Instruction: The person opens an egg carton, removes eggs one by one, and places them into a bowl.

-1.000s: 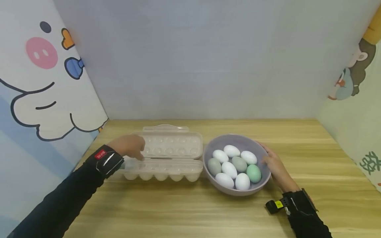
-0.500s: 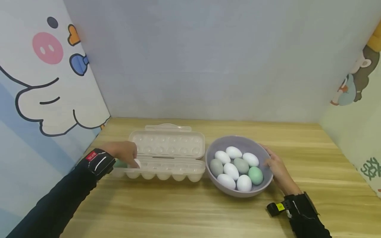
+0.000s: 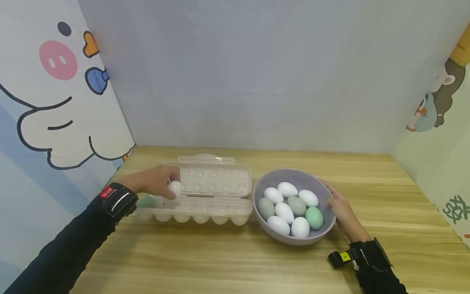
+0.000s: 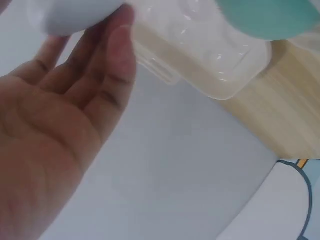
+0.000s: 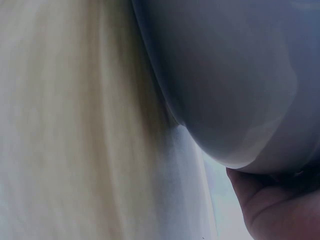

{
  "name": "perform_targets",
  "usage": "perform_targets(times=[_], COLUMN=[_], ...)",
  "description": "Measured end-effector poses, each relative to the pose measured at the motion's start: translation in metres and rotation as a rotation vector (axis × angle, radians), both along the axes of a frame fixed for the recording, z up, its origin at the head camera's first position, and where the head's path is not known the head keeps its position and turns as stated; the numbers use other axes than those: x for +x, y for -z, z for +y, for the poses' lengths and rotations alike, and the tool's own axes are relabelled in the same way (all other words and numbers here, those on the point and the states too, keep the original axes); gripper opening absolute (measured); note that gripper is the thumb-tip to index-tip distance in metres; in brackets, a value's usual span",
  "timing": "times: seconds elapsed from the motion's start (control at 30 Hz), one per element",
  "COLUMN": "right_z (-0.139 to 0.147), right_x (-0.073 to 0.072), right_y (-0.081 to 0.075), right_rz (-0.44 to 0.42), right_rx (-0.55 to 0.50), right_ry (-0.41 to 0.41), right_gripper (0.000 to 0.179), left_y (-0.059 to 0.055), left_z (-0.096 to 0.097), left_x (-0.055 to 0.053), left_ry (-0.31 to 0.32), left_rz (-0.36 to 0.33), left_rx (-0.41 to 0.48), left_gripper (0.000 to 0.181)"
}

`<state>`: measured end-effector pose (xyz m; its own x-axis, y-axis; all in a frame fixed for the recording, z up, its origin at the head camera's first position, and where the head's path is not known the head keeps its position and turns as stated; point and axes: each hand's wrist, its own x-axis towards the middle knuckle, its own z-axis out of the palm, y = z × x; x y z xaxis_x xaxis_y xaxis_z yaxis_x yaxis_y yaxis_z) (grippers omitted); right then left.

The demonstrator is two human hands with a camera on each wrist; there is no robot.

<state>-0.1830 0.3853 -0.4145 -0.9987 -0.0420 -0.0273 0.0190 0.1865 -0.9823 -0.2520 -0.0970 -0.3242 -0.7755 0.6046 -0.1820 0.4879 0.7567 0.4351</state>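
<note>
My left hand (image 3: 154,181) pinches a white egg (image 3: 175,188) between thumb and fingers, just above the left part of a clear plastic egg carton (image 3: 220,209). The same white egg (image 4: 75,15) shows at the top of the left wrist view, at the fingertips. A green egg (image 3: 146,201) sits in the carton's left end, partly hidden by the wrist; something whitish beside it is hard to make out. My right hand (image 3: 343,212) grips the right rim of a grey-purple bowl (image 3: 264,183), which holds several white, grey and green eggs. The right wrist view shows the bowl's outside (image 5: 225,75).
The carton's lid (image 3: 214,179) lies open behind its base, with a clear flap (image 3: 205,158) at its far edge. Carton and bowl stand side by side on a wooden table (image 3: 227,265). A plain grey wall (image 3: 257,81) rises behind, with printed panels at both sides.
My left hand first dipped into the carton's left end, where a white egg came into view at the fingertips; now hand and egg are higher. The right hand stays at the bowl.
</note>
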Motion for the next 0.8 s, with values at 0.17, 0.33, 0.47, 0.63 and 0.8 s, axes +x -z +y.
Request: perform_targets(times=[0.17,0.33,0.47,0.63,0.8], right_z=[0.002,0.003,0.004,0.006,0.000], right_x=[0.001,0.001,0.001,0.002,0.002], right_y=[-0.001,-0.001,-0.001,-0.002,-0.001], right_rz=[-0.005,0.001,-0.007,-0.008,0.015], right_rx=[-0.002,-0.003,0.014,0.003,-0.019], right_ry=[0.009,0.009,0.012,0.020,0.012], right_gripper=[0.070,0.069,0.069,0.069,0.069], left_y=[-0.006,-0.015,-0.019,-0.023,-0.021], left_z=[0.020,0.053,0.092,0.154,0.209], left_x=[-0.003,-0.003,-0.007,-0.008,-0.004], left_ry=[0.072,0.182,0.287,0.397,0.478], left_rz=[0.074,0.171,0.226,0.243,0.221], left_rx=[0.101,0.132,0.153,0.150,0.088], left_gripper=[0.034,0.041,0.043,0.044,0.041])
